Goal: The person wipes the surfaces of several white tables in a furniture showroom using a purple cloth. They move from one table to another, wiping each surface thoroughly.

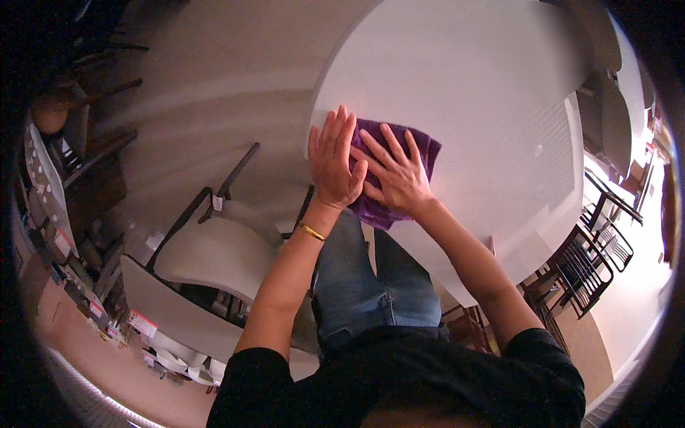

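A folded purple cloth (431, 147) lies at the near left edge of a white tabletop (471, 123). My right hand (396, 176) rests flat on the cloth with its fingers spread. My left hand (334, 160), with a gold bangle at the wrist, is held flat with its fingers nearly together at the table's edge, overlapping the cloth's left side. Whether its palm presses on the cloth or on the edge is partly hidden. Neither hand has its fingers closed around the cloth.
A pale chair (225, 246) with dark legs stands left of my legs. Beyond it is a grey tabletop (182, 305) with a printed tag. Black slatted chairs (583, 267) stand at the right, and shelves with goods line the far left.
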`<state>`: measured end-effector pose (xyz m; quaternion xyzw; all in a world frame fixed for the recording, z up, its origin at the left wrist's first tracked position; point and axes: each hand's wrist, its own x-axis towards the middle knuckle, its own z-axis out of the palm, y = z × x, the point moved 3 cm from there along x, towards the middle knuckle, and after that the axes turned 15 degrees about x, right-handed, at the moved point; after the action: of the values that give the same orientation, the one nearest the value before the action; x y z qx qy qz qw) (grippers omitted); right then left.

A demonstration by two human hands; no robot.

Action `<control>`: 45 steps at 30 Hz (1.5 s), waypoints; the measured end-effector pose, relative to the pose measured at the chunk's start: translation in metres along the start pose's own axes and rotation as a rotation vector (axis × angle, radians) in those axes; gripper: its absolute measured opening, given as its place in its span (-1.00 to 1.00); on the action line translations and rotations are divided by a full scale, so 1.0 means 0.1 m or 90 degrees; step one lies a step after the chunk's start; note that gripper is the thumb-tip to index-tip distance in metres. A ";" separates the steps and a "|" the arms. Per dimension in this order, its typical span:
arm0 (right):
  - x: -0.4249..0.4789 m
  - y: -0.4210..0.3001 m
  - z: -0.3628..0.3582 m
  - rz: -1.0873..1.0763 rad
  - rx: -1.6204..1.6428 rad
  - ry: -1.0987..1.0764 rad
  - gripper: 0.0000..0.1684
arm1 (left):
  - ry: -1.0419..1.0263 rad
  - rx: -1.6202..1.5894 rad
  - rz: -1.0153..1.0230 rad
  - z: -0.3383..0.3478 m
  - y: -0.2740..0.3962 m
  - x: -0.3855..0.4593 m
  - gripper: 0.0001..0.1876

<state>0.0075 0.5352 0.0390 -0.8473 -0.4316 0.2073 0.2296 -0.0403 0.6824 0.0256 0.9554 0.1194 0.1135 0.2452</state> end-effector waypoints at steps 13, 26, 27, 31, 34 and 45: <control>0.02 0.42 -0.34 0.169 0.016 0.101 -0.09 | 0.002 -0.077 -0.066 0.01 0.00 0.03 -0.13; 0.68 0.18 -0.24 -0.102 0.005 -0.036 -0.11 | -0.016 0.046 -0.048 -0.03 0.04 0.16 -0.28; 0.77 0.20 -0.29 -0.093 0.003 -0.012 -0.11 | -0.021 0.049 -0.048 -0.04 0.03 0.18 -0.25; 0.84 0.29 -0.53 -0.004 0.024 0.078 -0.18 | 0.016 0.037 -0.031 -0.02 0.01 0.16 -0.23; 0.58 0.31 -0.42 0.041 0.001 0.050 -0.14 | 0.043 0.010 -0.058 0.02 -0.01 0.12 -0.18; 0.74 0.07 -0.25 -0.363 0.070 -0.159 -0.42 | 0.080 -0.058 -0.024 -0.02 -0.05 0.07 -0.16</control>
<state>0.0655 0.5877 0.0438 -0.6464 -0.6648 0.2599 0.2695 -0.0353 0.6894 0.0262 0.9319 0.1472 0.1740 0.2823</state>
